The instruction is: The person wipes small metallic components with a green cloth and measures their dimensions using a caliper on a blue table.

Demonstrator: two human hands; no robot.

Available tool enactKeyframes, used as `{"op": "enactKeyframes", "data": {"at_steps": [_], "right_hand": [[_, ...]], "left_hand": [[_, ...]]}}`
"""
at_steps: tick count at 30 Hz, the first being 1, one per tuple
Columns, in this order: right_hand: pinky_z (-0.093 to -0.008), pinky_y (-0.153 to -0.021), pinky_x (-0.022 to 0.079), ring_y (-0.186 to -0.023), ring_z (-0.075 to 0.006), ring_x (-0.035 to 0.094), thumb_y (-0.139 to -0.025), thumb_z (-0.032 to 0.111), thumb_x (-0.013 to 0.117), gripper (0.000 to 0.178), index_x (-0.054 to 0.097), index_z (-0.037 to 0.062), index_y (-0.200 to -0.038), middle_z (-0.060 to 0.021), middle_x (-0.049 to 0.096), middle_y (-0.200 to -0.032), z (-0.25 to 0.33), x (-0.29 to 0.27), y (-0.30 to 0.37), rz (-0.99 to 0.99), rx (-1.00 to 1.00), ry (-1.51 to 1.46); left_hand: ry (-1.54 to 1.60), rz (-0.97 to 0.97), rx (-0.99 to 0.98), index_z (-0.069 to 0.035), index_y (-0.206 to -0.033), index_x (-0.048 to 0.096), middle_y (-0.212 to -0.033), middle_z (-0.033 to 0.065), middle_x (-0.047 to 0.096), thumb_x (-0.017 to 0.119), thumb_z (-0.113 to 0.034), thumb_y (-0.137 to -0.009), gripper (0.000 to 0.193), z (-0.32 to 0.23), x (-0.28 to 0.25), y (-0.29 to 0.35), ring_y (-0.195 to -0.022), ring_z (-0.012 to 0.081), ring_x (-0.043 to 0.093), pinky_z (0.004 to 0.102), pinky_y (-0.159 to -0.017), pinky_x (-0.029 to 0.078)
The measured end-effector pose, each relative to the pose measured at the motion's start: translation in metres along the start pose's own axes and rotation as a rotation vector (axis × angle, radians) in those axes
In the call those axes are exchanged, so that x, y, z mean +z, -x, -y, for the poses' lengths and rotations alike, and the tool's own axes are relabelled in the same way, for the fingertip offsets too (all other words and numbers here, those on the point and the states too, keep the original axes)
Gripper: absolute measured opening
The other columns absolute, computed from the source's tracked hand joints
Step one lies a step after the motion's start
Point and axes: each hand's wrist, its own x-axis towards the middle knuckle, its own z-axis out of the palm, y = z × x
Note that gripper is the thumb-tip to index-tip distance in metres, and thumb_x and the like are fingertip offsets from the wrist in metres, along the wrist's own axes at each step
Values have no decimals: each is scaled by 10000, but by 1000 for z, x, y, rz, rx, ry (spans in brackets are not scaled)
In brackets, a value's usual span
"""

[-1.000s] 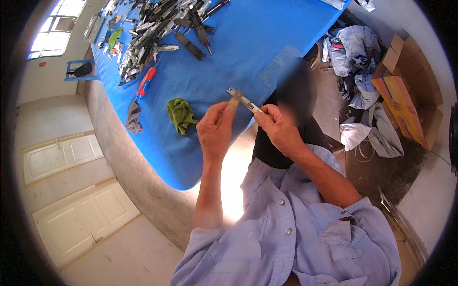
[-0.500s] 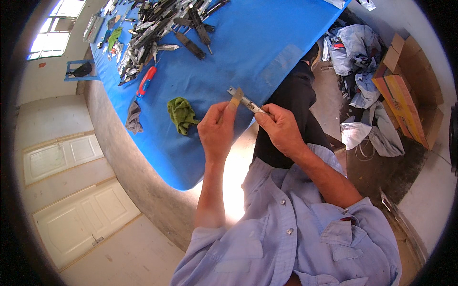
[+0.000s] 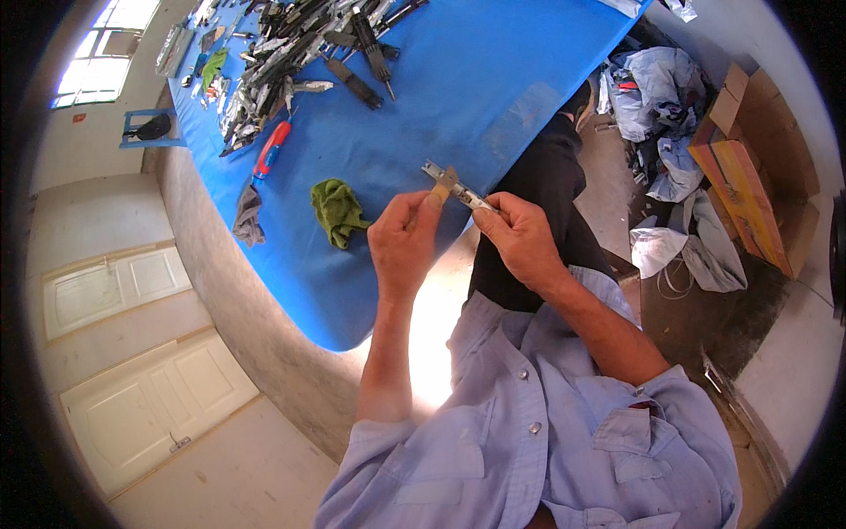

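left hand [image 3: 405, 236] — raised, fingers pinched | right hand [image 3: 520, 236] — fingers closed

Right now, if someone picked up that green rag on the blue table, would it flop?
Probably: the green rag lies crumpled in soft folds, so it should droop. It looks thin, likely light. Being cloth on the flat blue table, it shouldn't roll, only drag when pushed.

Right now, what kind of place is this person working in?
Probably a workshop or repair room: a blue table piled with metal tools, a green rag, and both hands working a small metal part.
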Motion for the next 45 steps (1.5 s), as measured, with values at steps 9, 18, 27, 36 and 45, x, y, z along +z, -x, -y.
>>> {"op": "enactKeyframes", "data": {"at_steps": [9,18,27,36,45], "right_hand": [[-280,-579,406,-651,-75,502,-981,167,661,205,674,-37,-970,-8,580,-718,-1,0,0,-6,6,-15],[-278,-571,397,-650,-67,494,-976,160,667,196,673,-34,-952,3,566,-710,1,0,1,-10,-6,-3],[-274,-565,394,-637,-67,485,-977,158,667,189,672,-29,-949,12,558,-705,1,2,1,-13,1,-29],[-278,-568,400,-645,-69,498,-976,155,662,189,674,-33,-959,0,565,-706,2,2,2,-14,8,-2],[-279,-569,395,-648,-69,494,-976,152,666,184,671,-32,-965,4,569,-711,-2,3,2,-12,7,-33]], "left_hand": [[-31,21,20,3,-1018,731,-723,-55,606,693,-198,-1012,204,-3,0,0,-628,19,477,207,-549,369],[-4,16,45,1,-987,731,-697,-37,605,704,-185,-996,189,8,0,0,-631,26,489,219,-556,388],[34,-6,21,2,-989,722,-681,-65,557,688,-191,-1017,198,8,2,1,-604,9,438,205,-521,333],[69,-10,-35,10,-956,727,-690,-34,623,711,-146,-978,158,5,0,1,-638,24,498,216,-561,401],[66,0,-6,4,-981,712,-676,-56,566,677,-186,-1023,198,10,0,0,-592,18,456,218,-515,347]]}}
